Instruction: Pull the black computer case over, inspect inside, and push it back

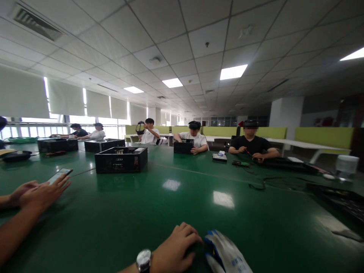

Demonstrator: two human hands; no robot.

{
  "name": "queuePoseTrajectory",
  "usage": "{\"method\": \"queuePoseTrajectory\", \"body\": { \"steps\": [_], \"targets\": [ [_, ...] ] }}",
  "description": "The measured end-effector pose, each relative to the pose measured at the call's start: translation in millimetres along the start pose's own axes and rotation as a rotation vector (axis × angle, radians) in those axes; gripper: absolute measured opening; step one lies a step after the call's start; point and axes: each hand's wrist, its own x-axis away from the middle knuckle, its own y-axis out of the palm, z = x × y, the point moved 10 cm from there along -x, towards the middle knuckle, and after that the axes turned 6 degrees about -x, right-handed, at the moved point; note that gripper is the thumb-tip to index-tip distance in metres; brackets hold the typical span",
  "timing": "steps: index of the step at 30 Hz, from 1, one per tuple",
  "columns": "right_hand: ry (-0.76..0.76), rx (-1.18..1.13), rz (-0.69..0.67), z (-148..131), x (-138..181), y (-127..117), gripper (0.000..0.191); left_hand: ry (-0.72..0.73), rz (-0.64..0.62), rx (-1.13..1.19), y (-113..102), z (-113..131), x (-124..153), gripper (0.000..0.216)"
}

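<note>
My left hand [178, 248], with a silver-faced wristwatch [143, 260] at its wrist, is low in the middle of the head view. Bare and palm down over the green table, it has loosely bent fingers, the thumb apart, and nothing visible in its grasp. Just right of its fingertips is a whitish work glove [227, 254] with blue fingers and blue print. The glove looks filled, as if my right hand is inside it, with its fingers curled toward my left hand. Its lower end is cut off by the frame, and what lies under its fingers is hidden.
At left, another person's hands [42, 193] hold a phone [60, 175]. Several black computer cases stand on the green table [136, 204], one nearest [121, 160]. Co-workers sit along the far side. At right are cables [281, 182], a clear container [347, 167] and an open black case [341, 203].
</note>
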Motion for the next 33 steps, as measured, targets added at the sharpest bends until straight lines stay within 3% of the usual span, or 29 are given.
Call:
{"method": "queuePoseTrajectory", "body": {
  "steps": [5,8,12,15,23,33],
  "targets": [
    [0.063,-0.079,-0.012,-38.3,6.7,-35.9,0.046,0.054,-0.037,-0.021,6.8,6.8,5.9,0.045],
    [0.037,-0.179,0.019,-60.1,0.8,-55.2,0.04,0.092,-0.033,-0.085,17.9,-8.2,5.6,0.038],
    [0.023,-0.148,-0.084,-60.6,-7.2,-51.4,0.04,0.206,0.006,-0.165,31.8,-30.6,-2.3,0.033],
    [0.01,-0.143,-0.08,-59.9,-7.0,-51.3,0.044,0.232,0.047,-0.211,32.6,-36.8,-2.4,0.032],
    [-0.07,-0.082,-0.144,-66.1,-8.1,-42.5,0.047,0.252,0.085,-0.219,25.9,-34.1,-0.6,0.033],
    [-0.062,-0.066,-0.053,-61.0,-8.6,-49.2,0.05,0.204,0.065,-0.173,22.5,-28.5,-1.4,0.033]
  ]
}}
